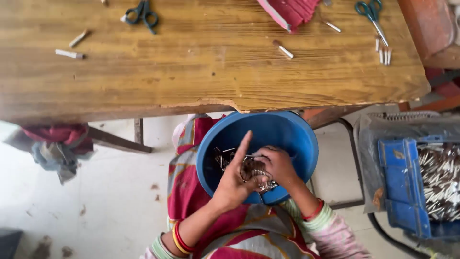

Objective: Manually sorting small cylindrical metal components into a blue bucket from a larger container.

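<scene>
From my remote seat, at the far left I see a bundle of red and grey cloth (55, 144) hanging under the edge of the wooden table (206, 72). On the tabletop above it lie two short white sticks (72, 47), and just to their right a pair of dark green scissors (142, 13). Moving toward the middle, a blue bowl (287, 132) rests in the person's lap, just below the chipped table edge, and it holds a heap of small metal-tipped pieces (225, 156). The left hand (235, 184) is over the bowl with its forefinger pointing straight up and the other fingers curled around a small bunch of those pieces (256, 171). The right hand (278, 163) sits just beside it, touching it, fingers closed over the same bunch from the other side. Both wrists wear red bangles. Up on the table, past the middle, there is a folded red cloth (290, 12), another stick (283, 49), then teal scissors (371, 14) with a few more sticks below them. At the far right a blue crate (402, 187) stands on the floor, full of white-tipped sticks (441, 180).
</scene>
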